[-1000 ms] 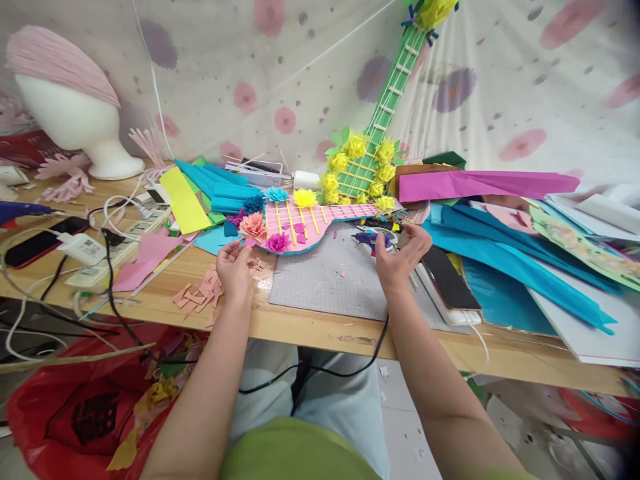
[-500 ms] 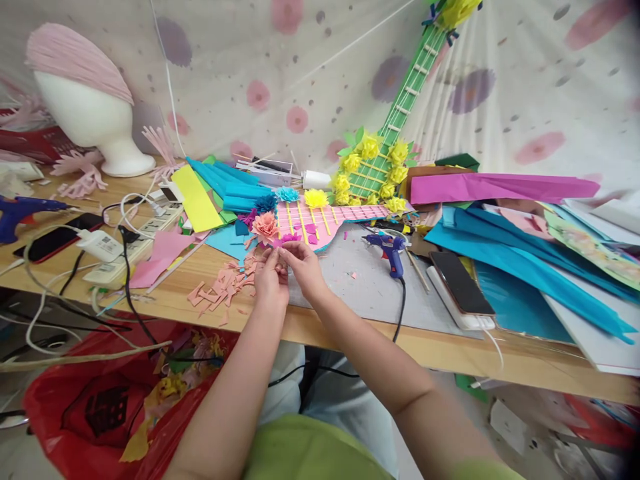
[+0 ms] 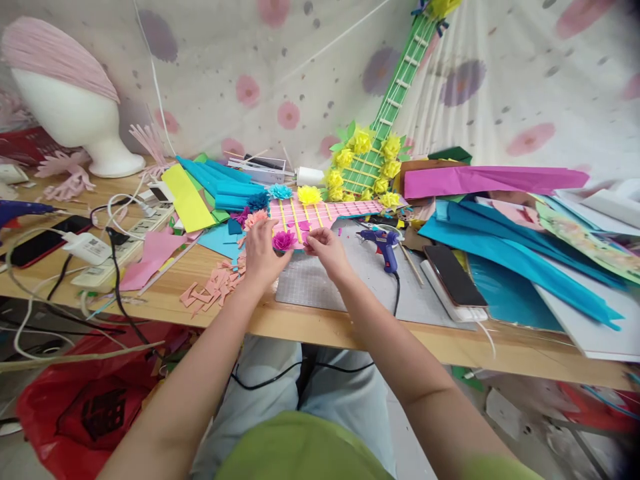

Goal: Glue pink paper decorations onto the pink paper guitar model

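A pink paper guitar point(image 3: 327, 215) with yellow strips and pink strings lies on the table. Paper flowers edge its body: a blue one point(image 3: 280, 191), a yellow one point(image 3: 309, 195), a salmon one point(image 3: 254, 219) and a magenta one point(image 3: 283, 241). My left hand point(image 3: 264, 252) is open at the body's left end, fingers apart, partly covering the salmon flower, with the thumb close to the magenta one. Right of that flower, my right hand point(image 3: 327, 250) is closed in a pinch at the guitar's lower edge. What its fingertips hold, if anything, is hidden.
A blue glue gun point(image 3: 381, 247) rests on the grey cutting mat point(image 3: 320, 283). Salmon paper scraps point(image 3: 215, 287) lie left. A green paper guitar point(image 3: 395, 110) leans behind. A phone point(image 3: 455, 275), blue paper point(image 3: 520, 257), a power strip point(image 3: 125, 250) and cables flank the work.
My hands, together at the guitar's lower edge before, have moved apart. The left opened and went left; the right shifted right, still pinched. The magenta flower now shows fully between them.
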`<action>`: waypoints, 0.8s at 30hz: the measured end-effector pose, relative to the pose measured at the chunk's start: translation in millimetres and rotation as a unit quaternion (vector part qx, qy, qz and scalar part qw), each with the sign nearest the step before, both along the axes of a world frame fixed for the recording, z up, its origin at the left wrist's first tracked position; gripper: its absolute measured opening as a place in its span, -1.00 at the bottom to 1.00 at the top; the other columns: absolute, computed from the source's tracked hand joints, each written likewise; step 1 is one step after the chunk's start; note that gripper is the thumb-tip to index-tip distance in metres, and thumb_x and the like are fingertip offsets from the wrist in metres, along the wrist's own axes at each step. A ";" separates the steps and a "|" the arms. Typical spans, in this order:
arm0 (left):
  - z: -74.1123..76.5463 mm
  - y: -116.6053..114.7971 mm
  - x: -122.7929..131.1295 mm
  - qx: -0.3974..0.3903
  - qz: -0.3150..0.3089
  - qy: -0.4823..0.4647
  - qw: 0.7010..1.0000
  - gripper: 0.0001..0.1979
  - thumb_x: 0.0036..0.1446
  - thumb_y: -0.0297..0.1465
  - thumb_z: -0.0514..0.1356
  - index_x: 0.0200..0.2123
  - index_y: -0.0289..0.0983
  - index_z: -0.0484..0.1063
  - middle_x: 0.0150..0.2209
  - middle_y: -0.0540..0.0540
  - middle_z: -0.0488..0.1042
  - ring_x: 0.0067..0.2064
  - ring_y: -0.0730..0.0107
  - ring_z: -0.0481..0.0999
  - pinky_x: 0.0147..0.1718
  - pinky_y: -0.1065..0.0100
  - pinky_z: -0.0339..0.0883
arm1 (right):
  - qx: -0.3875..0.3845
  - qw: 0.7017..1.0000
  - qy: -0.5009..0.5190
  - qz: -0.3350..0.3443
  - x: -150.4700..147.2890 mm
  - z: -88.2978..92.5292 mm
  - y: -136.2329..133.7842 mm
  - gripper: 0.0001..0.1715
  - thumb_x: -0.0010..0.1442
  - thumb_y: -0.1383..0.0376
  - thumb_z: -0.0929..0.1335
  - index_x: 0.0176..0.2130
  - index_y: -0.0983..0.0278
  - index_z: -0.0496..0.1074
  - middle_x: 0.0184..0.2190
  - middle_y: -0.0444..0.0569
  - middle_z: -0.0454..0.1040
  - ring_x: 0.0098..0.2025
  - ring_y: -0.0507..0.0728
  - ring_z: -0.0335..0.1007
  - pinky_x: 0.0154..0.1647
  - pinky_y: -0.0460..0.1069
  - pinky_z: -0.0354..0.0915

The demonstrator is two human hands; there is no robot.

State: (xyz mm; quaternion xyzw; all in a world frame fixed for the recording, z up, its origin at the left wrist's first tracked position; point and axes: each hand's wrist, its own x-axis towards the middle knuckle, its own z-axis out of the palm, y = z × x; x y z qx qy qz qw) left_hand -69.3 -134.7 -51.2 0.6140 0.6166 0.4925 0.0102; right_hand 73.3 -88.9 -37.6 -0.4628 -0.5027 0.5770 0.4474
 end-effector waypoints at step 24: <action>1.4 47.4 -32.9 -0.086 -0.073 0.194 0.975 -0.34 -0.06 -0.38 0.26 0.15 -0.24 0.18 0.09 -0.24 0.31 0.15 0.03 0.26 0.13 0.03 0.12 | -0.029 0.902 -0.375 0.212 -19.7 31.6 25.7 -0.75 0.02 0.48 0.35 -0.23 0.34 0.28 -0.70 -0.23 0.25 -0.64 -0.03 0.09 -0.64 -0.14 0.06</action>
